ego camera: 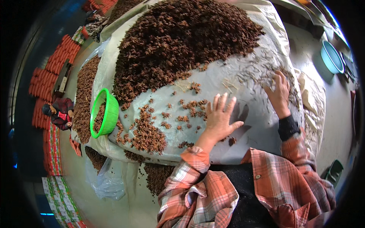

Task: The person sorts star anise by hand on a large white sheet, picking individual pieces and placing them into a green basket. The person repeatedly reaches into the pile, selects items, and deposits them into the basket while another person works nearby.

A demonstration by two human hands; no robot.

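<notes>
A large heap of dried star anise (182,37) covers the far part of a plastic-sheeted work surface (199,74). My left hand (221,118) is over the sheet with its fingers spread and nothing in it, beside a loose scatter of star anise (195,108). To the right, my right hand (279,95) has its fingers bent and apart at a patch of thin, dark, curved stems (253,67). Whether its fingertips touch the stems is hard to see. A few pale straw-like bits (229,86) lie between the hands. Closer to the left edge sits a smaller star anise pile (148,134).
A green plastic basket (112,116), tilted, holds some star anise at the left edge. Beyond it are another heap (85,99) and a person (61,112) near stacked red mesh sacks (42,82). A blue basin (332,57) stands at the right.
</notes>
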